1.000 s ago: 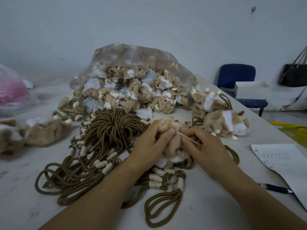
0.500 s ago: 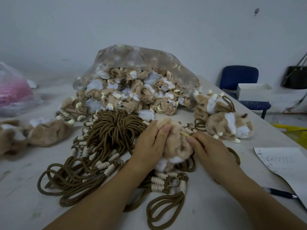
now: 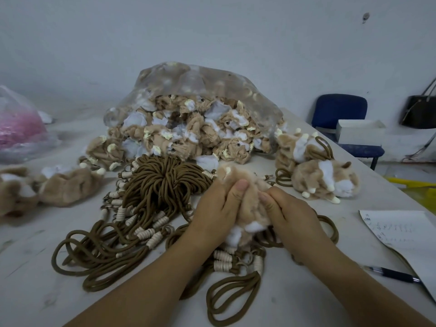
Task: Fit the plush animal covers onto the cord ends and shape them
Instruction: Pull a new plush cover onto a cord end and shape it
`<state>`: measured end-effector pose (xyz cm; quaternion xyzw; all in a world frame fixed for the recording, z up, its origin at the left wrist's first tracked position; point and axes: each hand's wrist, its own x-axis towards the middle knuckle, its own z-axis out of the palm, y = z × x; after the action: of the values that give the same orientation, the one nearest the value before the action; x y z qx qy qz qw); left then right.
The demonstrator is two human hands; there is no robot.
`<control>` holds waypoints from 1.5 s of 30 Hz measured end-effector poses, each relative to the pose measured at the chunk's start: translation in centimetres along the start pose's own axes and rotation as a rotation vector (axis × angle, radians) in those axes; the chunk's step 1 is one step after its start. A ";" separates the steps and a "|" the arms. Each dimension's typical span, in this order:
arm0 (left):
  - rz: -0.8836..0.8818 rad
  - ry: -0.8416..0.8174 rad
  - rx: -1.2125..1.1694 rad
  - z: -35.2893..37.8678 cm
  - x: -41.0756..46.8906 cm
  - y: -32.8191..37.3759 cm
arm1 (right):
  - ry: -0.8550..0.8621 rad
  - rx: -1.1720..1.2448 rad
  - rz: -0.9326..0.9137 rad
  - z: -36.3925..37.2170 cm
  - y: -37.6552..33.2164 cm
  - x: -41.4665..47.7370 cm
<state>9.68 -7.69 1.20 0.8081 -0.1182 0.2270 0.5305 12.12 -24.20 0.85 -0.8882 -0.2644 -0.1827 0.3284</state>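
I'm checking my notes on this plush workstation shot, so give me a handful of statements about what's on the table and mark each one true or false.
1. The left hand and the right hand both grip the same plush cover. True.
2. The pen lies on top of the paper. False: it lies on the table by the paper's near edge.
3. The clear bag of plush covers lies behind the cord bundle. True.
4. The blue chair stands at the table's left side. False: it stands past the right side.
5. A shaped plush animal lies to the right of the hands. True.
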 end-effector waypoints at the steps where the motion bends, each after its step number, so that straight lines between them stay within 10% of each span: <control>1: -0.008 0.043 -0.028 -0.1 0.0 -0.1 | -0.002 -0.029 -0.007 0.0 0.2 0.0; 19: -0.002 0.242 -0.194 -0.8 0.3 -0.1 | -0.057 -0.084 0.019 0.3 0.4 0.0; 33: -0.143 -0.105 -0.086 0.4 0.0 0.0 | -0.016 0.009 -0.024 0.0 -0.4 0.0; 45: -0.092 0.143 -0.146 0.1 -0.3 -0.5 | -0.016 -0.123 -0.057 -1.5 1.3 -0.2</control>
<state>9.65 -7.58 0.69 0.7538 -0.0590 0.2502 0.6048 12.49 -26.12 1.23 -0.9003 -0.2805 -0.2007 0.2656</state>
